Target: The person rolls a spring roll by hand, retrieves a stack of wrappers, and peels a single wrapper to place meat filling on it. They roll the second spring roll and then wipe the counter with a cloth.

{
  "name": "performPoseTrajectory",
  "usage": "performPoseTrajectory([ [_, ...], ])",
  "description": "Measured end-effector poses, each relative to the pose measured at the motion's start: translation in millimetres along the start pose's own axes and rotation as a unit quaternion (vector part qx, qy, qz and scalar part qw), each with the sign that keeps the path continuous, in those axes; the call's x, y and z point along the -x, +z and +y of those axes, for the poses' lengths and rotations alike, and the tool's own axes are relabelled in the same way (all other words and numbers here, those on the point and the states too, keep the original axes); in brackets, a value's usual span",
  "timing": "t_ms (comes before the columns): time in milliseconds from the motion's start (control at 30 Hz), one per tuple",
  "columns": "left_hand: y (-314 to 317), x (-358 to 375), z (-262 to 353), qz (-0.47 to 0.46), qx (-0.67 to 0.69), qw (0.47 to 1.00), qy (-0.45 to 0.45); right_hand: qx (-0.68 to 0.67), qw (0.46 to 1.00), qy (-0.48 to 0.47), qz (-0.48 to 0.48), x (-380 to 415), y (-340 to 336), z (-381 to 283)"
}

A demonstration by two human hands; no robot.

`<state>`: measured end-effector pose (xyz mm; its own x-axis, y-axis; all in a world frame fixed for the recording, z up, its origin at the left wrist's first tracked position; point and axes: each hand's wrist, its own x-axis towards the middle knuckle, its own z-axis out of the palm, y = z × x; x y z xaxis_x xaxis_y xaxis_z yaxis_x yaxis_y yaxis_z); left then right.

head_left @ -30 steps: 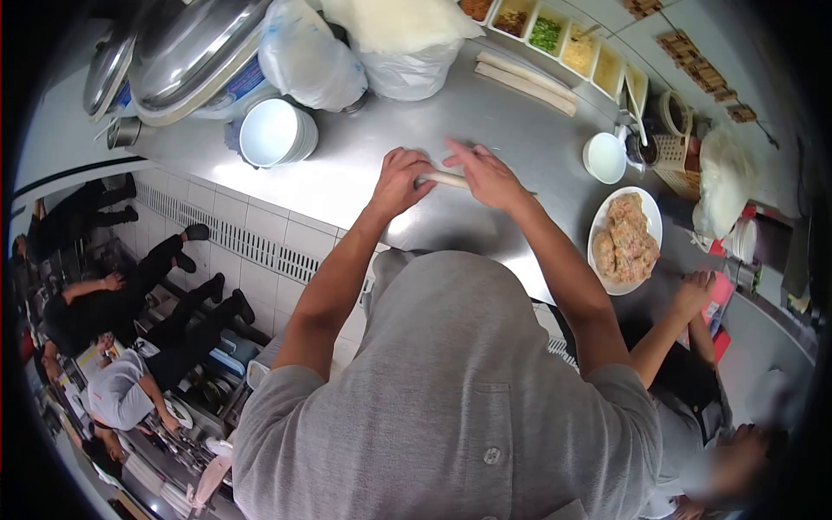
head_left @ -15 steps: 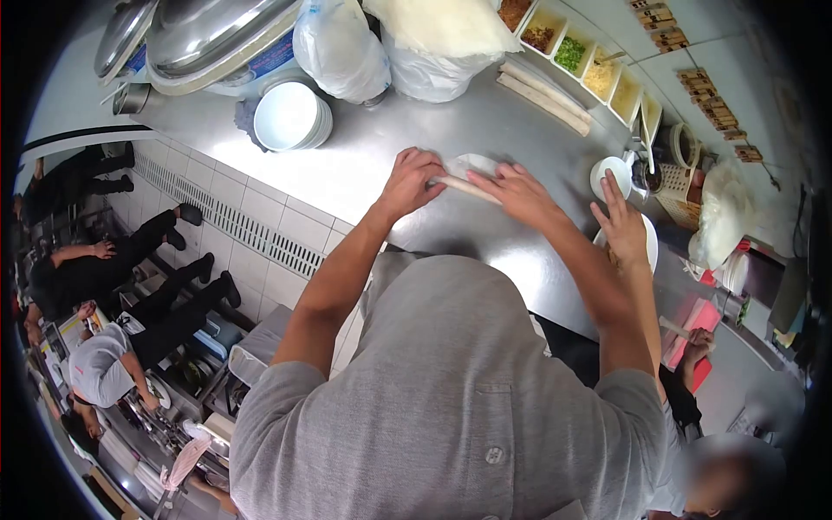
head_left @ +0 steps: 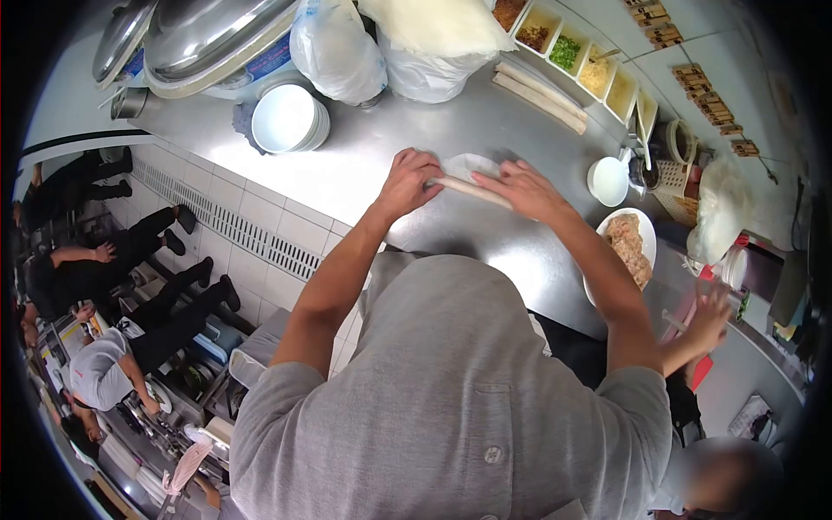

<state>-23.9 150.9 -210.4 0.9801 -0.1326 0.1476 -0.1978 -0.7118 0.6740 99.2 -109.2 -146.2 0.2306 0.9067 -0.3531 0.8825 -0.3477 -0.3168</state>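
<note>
My left hand (head_left: 409,184) pinches the left end of a thin, whitish wrapper roll (head_left: 477,191) on the steel counter. My right hand (head_left: 530,191) presses its curled fingers on the right end of the same roll. Beyond the roll, a rounded flap of translucent wrapper (head_left: 471,165) lies flat between both hands. Right of my forearm stands a white oval dish (head_left: 649,236) holding pale minced meat (head_left: 627,249). Whatever is inside the roll is hidden.
Long finished rolls (head_left: 542,97) lie at the back beside topping containers (head_left: 595,74). A small white bowl (head_left: 608,181) stands right, stacked bowls (head_left: 290,120) left, plastic bags (head_left: 338,52) behind. A co-worker's hand (head_left: 709,316) is blurred at the right. Other people stand at the left.
The co-worker's hand has drawn back rightward from over the meat dish, which now shows. My right hand has shifted slightly right along the roll; my left hand has barely moved.
</note>
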Motion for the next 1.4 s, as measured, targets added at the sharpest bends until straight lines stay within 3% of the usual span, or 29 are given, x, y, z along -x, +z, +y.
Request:
performPoseTrajectory([
  [200, 2, -1, 1, 0.003, 0.002, 1.000, -0.001, 0.000, 0.999, 0.034, -0.023, 15, 0, 0],
  [267, 2, -2, 1, 0.001, -0.003, 1.000, -0.007, 0.073, 0.991, -0.047, 0.099, 3, 24, -1],
  [500, -1, -2, 2, 0.011, 0.001, 1.000, 0.009, 0.085, 0.989, 0.013, 0.118, -12, 13, 10],
  [567, 0, -3, 2, 0.004, 0.001, 1.000, 0.005, 0.052, 0.986, -0.066, 0.141, -15, 19, 2],
  [700, 0, -3, 2, 0.006, 0.001, 1.000, 0.007, 0.081, 0.989, -0.043, 0.118, -22, 22, 4],
  [800, -1, -1, 3, 0.004, 0.000, 1.000, 0.007, 0.096, 0.992, 0.033, 0.070, -28, 7, 0],
  [867, 0, -4, 3, -0.001, 0.000, 1.000, 0.010, 0.079, 0.989, -0.038, 0.119, -36, 14, -6],
  [1000, -2, -3, 2, 0.001, 0.000, 1.000, 0.011, 0.070, 0.987, -0.064, 0.129, -43, 24, -5],
  [1067, -2, -2, 2, -0.001, 0.003, 1.000, 0.009, 0.054, 0.993, 0.046, 0.096, -35, 10, -3],
  [1167, 0, -4, 2, 0.000, 0.003, 1.000, 0.018, 0.077, 0.992, -0.023, 0.099, -23, 19, -7],
  [1267, 2, -2, 0, 0.010, 0.000, 1.000, 0.022, 0.074, 0.990, 0.007, 0.121, -7, 31, -2],
  [1300, 2, -3, 0, 0.007, -0.004, 1.000, 0.021, 0.039, 0.992, 0.065, 0.097, -2, 20, -1],
  [1400, 4, -3, 2, 0.018, -0.005, 0.999, 0.032, 0.039, 0.989, 0.069, 0.121, 7, 16, -2],
])
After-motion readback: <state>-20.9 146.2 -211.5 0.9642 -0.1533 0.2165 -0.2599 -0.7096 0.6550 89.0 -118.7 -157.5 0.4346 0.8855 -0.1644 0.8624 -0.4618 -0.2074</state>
